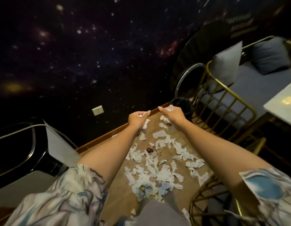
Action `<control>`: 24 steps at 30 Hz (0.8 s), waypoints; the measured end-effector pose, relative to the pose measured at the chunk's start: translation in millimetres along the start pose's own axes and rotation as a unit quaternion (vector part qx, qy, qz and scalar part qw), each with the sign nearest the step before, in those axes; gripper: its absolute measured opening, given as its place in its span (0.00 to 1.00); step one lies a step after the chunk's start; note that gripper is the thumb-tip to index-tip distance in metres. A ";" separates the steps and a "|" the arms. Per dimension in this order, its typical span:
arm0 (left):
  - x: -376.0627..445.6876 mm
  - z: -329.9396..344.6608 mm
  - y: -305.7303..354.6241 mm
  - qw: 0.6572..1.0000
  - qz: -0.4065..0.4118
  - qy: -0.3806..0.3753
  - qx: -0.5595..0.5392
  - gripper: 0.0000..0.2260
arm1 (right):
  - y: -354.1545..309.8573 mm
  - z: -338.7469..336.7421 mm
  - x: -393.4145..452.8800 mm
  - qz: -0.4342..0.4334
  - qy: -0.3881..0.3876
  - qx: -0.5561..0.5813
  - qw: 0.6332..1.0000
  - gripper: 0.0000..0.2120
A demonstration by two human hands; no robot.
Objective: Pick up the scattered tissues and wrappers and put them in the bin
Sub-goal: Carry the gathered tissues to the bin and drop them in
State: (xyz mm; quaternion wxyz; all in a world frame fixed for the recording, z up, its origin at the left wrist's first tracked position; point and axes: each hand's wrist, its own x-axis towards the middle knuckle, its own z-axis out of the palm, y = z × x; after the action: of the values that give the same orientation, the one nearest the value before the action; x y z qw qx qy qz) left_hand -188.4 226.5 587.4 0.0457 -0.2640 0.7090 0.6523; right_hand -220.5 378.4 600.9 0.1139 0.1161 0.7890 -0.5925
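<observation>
Your tissues [159,170] lie scattered on the floor [122,183] between your arms, wrappers [162,162] among them. The bin [182,103] stands beyond, against the wall [92,54], left of the chair [223,101]. A socket [97,110] sits on the wall, left of your hands.

Gold wire chair [223,101], grey cushions [226,67], wall socket [97,110].

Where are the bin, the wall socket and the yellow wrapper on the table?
bin [182,101], head view, on its dark rim beyond the table.
wall socket [98,110], head view, middle of its white plate.
yellow wrapper [162,162], head view, middle of the crumpled foil.
</observation>
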 end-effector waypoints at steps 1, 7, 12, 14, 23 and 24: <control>4.3 3.7 4.8 1.000 0.001 0.001 0.002 0.12 | -2.2 -3.7 1.4 0.011 0.013 0.007 1.000 0.23; 57.4 6.3 40.4 0.999 -0.034 -0.012 -0.017 0.15 | -17.4 -7.1 35.4 0.073 0.053 0.085 0.992 0.22; 123.6 -8.3 77.5 0.994 -0.072 -0.080 -0.014 0.28 | -37.5 6.0 83.7 0.140 0.100 0.267 0.948 0.14; 150.6 -9.5 87.1 0.992 -0.069 -0.102 0.010 0.33 | -48.2 13.9 96.4 0.159 0.114 0.305 0.932 0.14; 238.7 6.0 103.4 0.987 -0.032 -0.149 0.058 0.25 | -69.5 49.1 137.1 0.208 0.198 0.429 0.857 0.14; 247.9 10.2 100.3 0.984 -0.038 -0.165 0.061 0.25 | -67.9 48.2 143.3 0.212 0.207 0.444 0.846 0.14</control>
State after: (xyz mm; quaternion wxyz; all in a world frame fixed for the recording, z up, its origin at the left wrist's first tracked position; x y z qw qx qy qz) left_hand -447.0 159.1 574.8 0.2028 -0.1764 0.7198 0.6400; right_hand -375.8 320.6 604.0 0.0065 0.4386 0.4033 -0.8031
